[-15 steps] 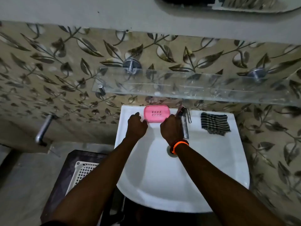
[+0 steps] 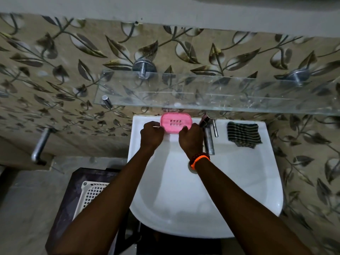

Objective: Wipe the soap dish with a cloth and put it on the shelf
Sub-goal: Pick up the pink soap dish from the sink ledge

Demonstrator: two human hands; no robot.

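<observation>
A pink soap dish (image 2: 175, 122) with a slotted middle lies on the back ledge of the white sink (image 2: 239, 181), under the glass shelf (image 2: 211, 92). My left hand (image 2: 151, 134) touches the dish's left end with curled fingers. My right hand (image 2: 191, 138), with an orange bracelet at the wrist, holds the dish's right front corner. A dark striped cloth (image 2: 242, 134) lies flat on the ledge to the right of the tap, apart from both hands.
A chrome tap (image 2: 208, 137) stands just right of my right hand. The glass shelf hangs on two chrome wall mounts above the sink. A white perforated basket (image 2: 92, 192) sits on a dark stand at lower left. A chrome pipe (image 2: 39, 144) juts from the left wall.
Both hands have closed in on the soap dish, one at each end. The dish and the cloth stay in place.
</observation>
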